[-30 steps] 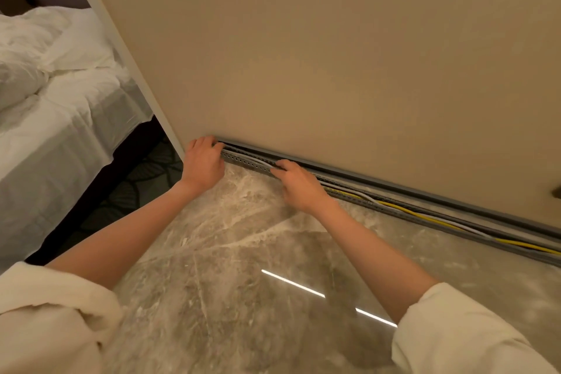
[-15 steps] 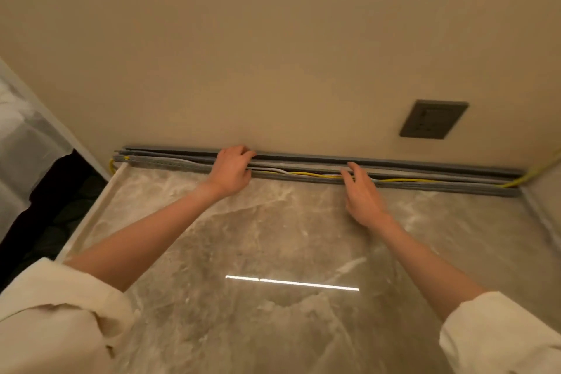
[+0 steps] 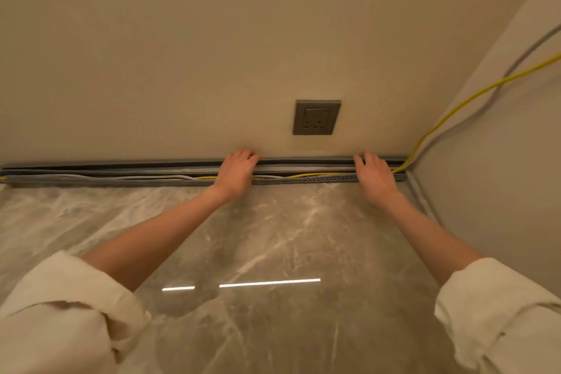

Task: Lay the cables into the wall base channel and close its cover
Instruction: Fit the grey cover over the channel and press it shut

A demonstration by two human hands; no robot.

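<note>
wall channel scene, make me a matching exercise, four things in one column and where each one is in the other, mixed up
Things:
1. left hand
2. right hand
3. wall socket
4. yellow cable

Places:
A. on the wall above the channel, between the two hands
B. on the channel near the room corner
C. climbing the side wall out of the channel's right end
D. on the channel near its middle

Pairs: 1-D, 2-B, 3-A, 4-C
</note>
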